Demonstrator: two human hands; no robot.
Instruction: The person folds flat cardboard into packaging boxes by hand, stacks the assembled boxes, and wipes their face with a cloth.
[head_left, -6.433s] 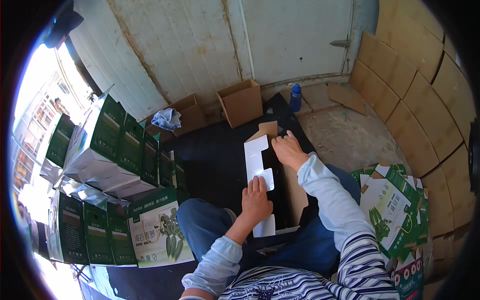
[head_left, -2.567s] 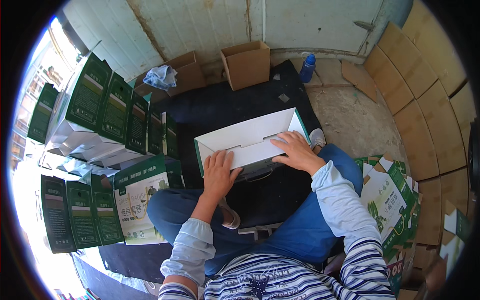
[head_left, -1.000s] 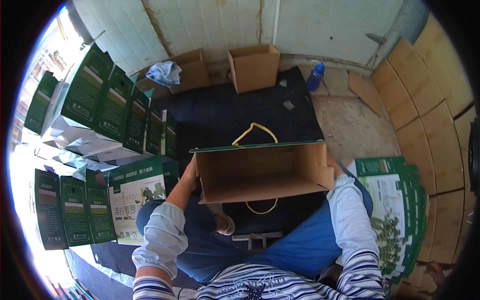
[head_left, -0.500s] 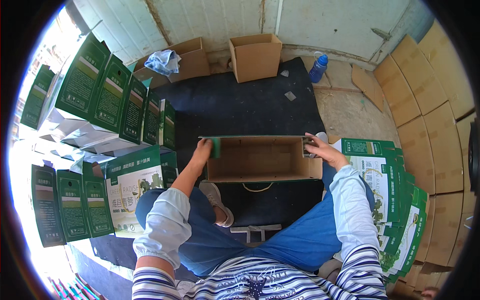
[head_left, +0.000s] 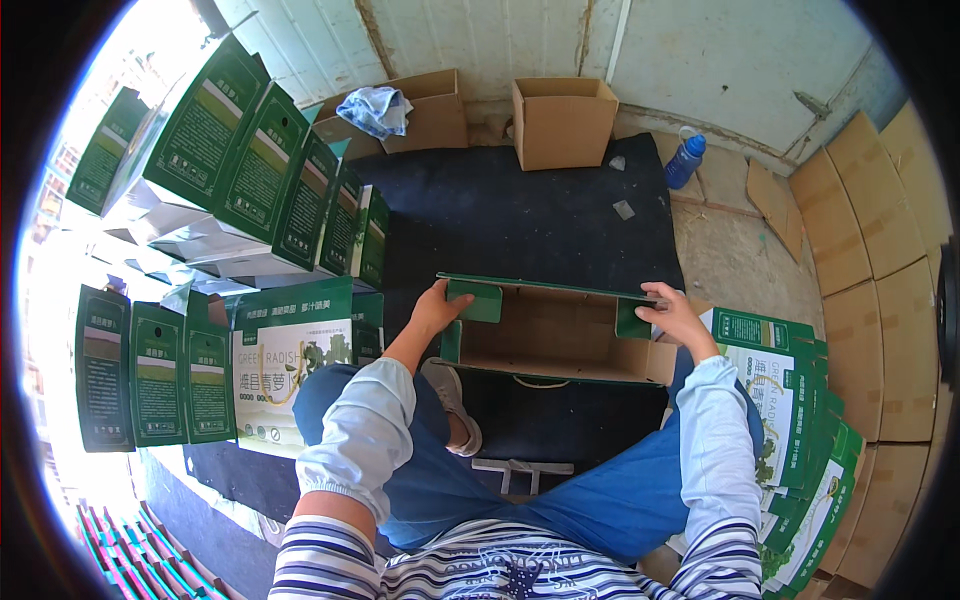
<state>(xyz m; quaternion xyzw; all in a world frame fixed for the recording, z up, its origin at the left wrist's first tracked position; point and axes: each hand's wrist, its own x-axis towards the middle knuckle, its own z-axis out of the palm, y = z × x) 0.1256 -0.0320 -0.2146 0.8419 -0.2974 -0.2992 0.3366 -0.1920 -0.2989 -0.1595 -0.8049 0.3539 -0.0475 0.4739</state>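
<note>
An open carton point(head_left: 560, 345), green outside and brown inside, stands between my knees with its long opening facing up. A rope handle point(head_left: 541, 383) hangs on its near side. My left hand point(head_left: 434, 309) grips the far left corner, thumb pressed on a green end flap point(head_left: 484, 302) that lies partly over the opening. At the far right corner my right hand point(head_left: 678, 318) pinches the wall and another green flap point(head_left: 631, 318), fingers along the outer edge. A near left flap point(head_left: 451, 342) stands up at the left end.
Standing green cartons point(head_left: 190, 150) crowd the left, and flattened green cartons point(head_left: 800, 440) are stacked at my right. Brown boxes point(head_left: 566, 125) and a blue bottle point(head_left: 686, 160) stand by the wall. Brown cartons point(head_left: 850, 310) line the right side. A black mat point(head_left: 530, 225) covers the floor.
Both far end flaps now fold inward over the opening, showing their green faces, with my hands still at those corners. The whole view has shifted, so the scene sits further right.
</note>
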